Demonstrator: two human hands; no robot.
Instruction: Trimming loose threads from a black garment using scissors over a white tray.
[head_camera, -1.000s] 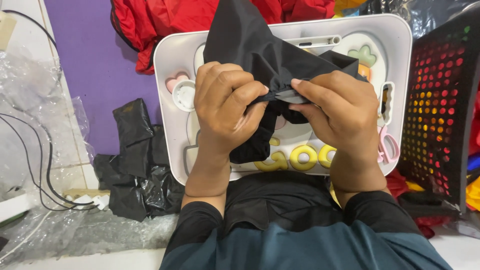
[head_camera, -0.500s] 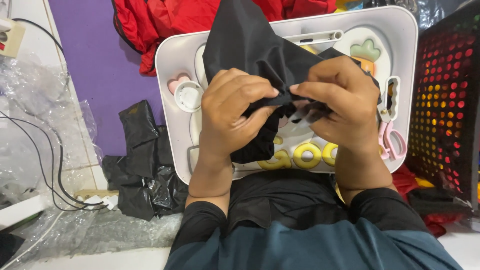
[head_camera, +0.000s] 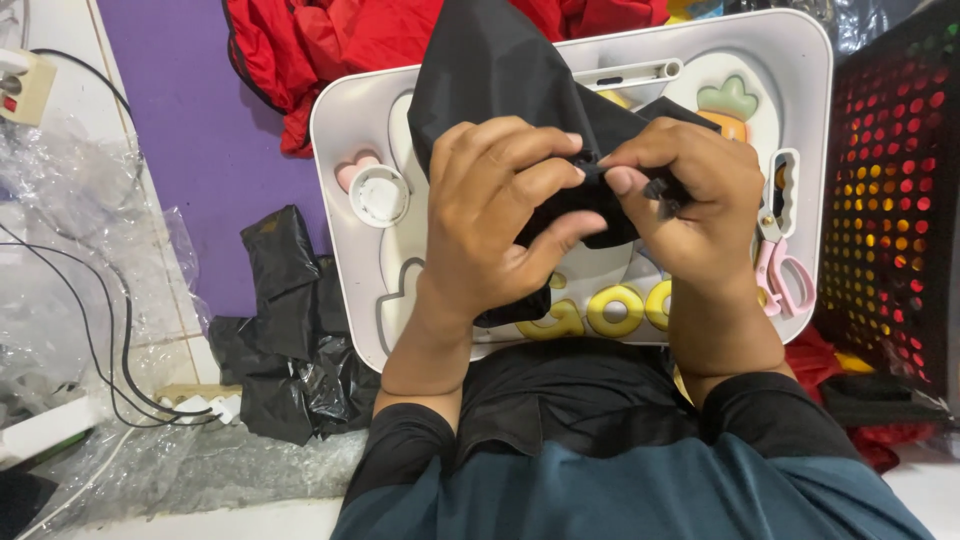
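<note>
Black cloth (head_camera: 500, 70) pinched between both hands (head_camera: 600, 200) above white tray (head_camera: 340, 130).

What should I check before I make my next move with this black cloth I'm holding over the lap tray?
1. Both hands on the black cloth: ok, left hand and right hand pinch it together.
2. Cloth edge visible in the grip: cannot tell, fingers hide it.
3. Cloth clear of the pink scissors: ok, apart.
4. White tray under the hands: ok.
5. Black basket out of the way: ok, beside the tray.
</note>
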